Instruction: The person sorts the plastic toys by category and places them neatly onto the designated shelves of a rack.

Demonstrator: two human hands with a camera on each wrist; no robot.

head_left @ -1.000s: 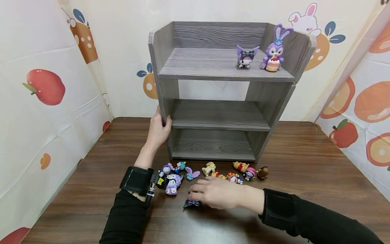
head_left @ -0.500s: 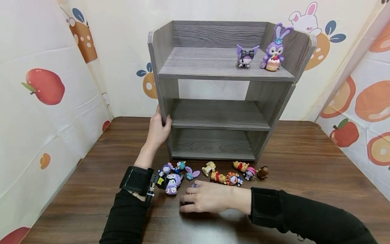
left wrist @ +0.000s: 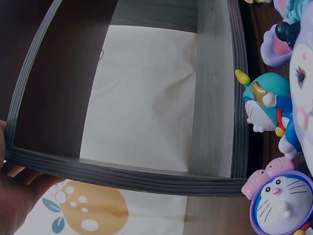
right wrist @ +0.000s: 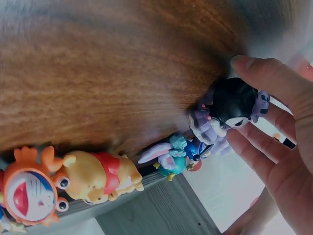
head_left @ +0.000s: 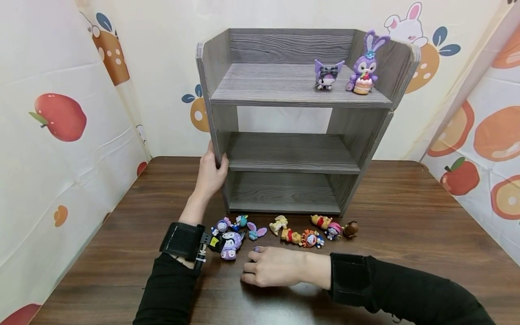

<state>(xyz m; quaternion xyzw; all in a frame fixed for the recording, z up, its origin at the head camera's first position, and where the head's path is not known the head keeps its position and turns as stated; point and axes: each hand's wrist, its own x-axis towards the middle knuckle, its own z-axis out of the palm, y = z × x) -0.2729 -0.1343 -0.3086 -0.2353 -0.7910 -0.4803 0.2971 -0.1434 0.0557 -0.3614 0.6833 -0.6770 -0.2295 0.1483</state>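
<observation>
My left hand grips the front edge of the left side panel of a grey wood-grain shelf; its fingers also show at the frame's edge in the left wrist view. Low over the table's front part, my right hand holds a small figurine with a black head and purple dress between thumb and fingers. From the head view that figurine is almost fully hidden under the hand. On the shelf's top board stand a purple-eared figurine and a purple rabbit figurine with a cake.
Several figurines lie before the shelf: a purple one and a rabbit-eared one at left, a yellow bear and an orange crab-suited one in the middle, a brown one at right. Printed cloth surrounds the brown table.
My right hand has moved slightly left and toward the table's front, closing over the black-headed figurine. My left hand stays on the shelf panel.
</observation>
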